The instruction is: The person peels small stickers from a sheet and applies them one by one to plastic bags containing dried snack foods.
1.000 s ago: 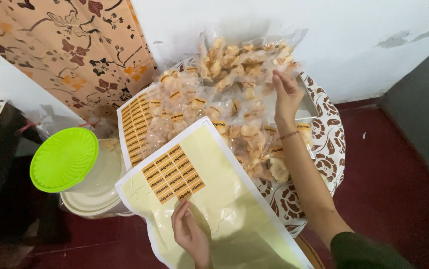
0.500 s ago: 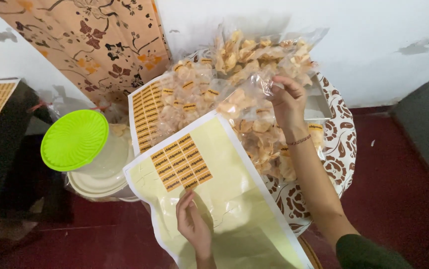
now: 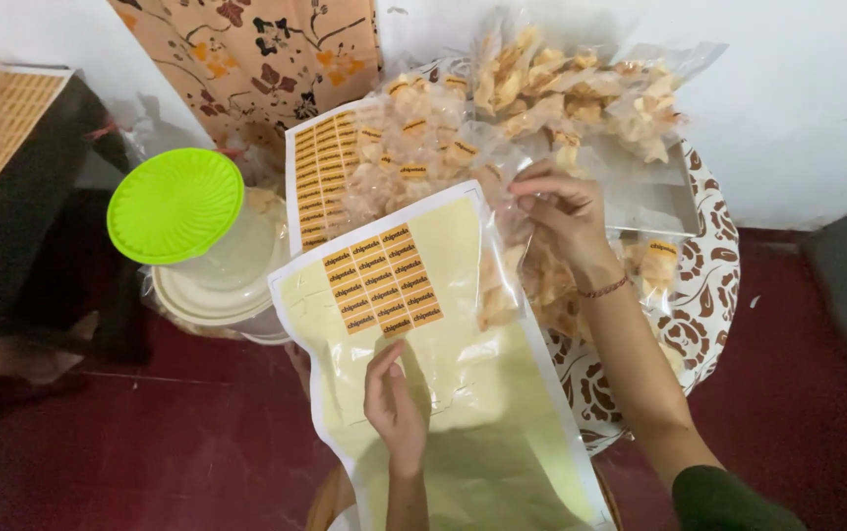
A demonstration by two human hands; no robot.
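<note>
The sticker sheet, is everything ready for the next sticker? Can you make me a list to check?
1. Stickers left on sticker sheet: ok, orange block remains.
2. Left hand resting on the sheet: ok.
3. Right hand gripping a clear snack bag: ok.
4. Bag closed: cannot tell.
5. Spare sticker sheet nearby: ok, partly under snack bags.
6. Sticker already on this bag: cannot tell.

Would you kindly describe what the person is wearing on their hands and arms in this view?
Both hands are bare, with no gloves. The right hand has a thin beaded bracelet at the wrist, and a dark green sleeve covers the upper arm near the frame's bottom edge. The left hand and its forearm show no jewellery or sleeve.
</note>
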